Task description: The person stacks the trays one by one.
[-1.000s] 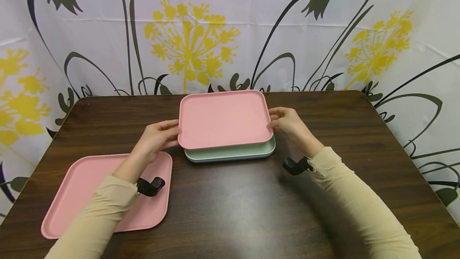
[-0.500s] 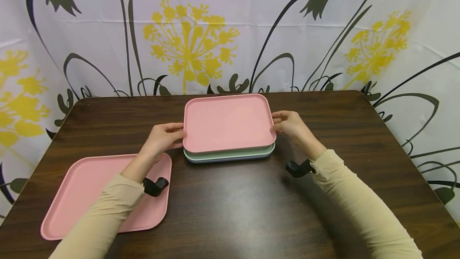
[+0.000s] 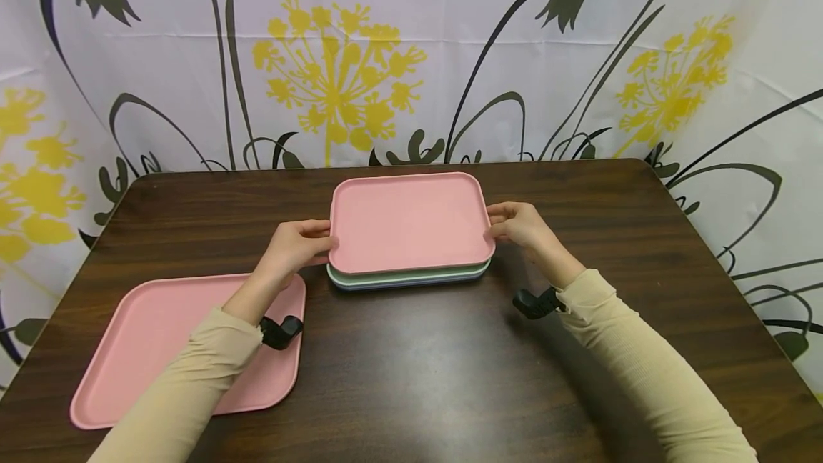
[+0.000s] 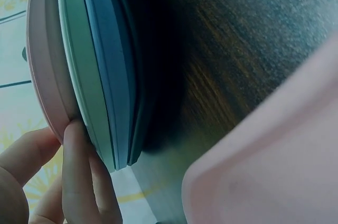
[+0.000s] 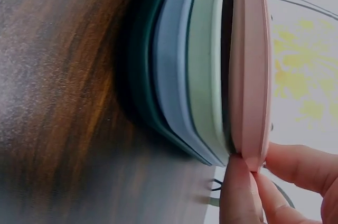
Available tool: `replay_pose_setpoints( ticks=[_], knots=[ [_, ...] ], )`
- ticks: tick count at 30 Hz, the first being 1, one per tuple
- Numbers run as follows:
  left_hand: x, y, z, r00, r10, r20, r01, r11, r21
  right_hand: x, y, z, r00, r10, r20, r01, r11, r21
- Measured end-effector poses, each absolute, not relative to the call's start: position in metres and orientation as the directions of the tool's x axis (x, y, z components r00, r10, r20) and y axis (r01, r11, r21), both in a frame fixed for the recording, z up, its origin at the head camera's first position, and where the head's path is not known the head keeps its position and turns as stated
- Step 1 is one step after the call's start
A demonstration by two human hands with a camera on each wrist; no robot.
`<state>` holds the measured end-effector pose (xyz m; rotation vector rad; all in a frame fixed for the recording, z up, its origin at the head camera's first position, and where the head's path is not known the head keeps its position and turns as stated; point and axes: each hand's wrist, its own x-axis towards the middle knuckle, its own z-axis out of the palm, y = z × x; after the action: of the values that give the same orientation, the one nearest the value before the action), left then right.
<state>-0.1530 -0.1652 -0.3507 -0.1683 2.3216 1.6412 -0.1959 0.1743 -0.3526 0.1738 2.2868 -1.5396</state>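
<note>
1 sm. pink tray [image 3: 411,223], at 12 o'clock over tabletop [image 3: 418,370], directly above stack: green tray [image 5: 206,65], blue tray [image 5: 171,71], dk. tray [image 5: 141,71] lowest. L grip [image 3: 298,247] pinched its 9 o'clock edge, R grip [image 3: 519,226] its 3 o'clock. 1 lg. pink tray [image 3: 161,327], at 8 o'clock, flat. Risks (est.): uneven release could've dropped one end or left it askew; sideways push could've slid lower trays. Hard to see: dark gap betw. pink & green, so contact unclear; lower trays' interiors & far edges hidden; dk. tray's exact colour lost in shadow; L sleeve [image 3: 186,377] covered part of lg. pink tray.
</note>
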Motion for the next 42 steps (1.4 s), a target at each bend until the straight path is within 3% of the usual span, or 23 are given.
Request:
replay_pose_setpoints(
  ticks=[11, 42],
  knots=[
    [-0.153, -0.165, -0.354, -0.955, 0.061, -0.289, -0.250, 0.352, 0.902, -0.196, 0.174, -0.360, -0.928, -0.062, -0.368, 0.324, 0.357, -0.876],
    [-0.149, -0.169, -0.353, -0.941, 0.073, -0.330, -0.263, 0.455, 0.851, -0.201, 0.173, -0.364, -0.920, -0.119, -0.373, 0.294, 0.418, -0.859]
  ],
)
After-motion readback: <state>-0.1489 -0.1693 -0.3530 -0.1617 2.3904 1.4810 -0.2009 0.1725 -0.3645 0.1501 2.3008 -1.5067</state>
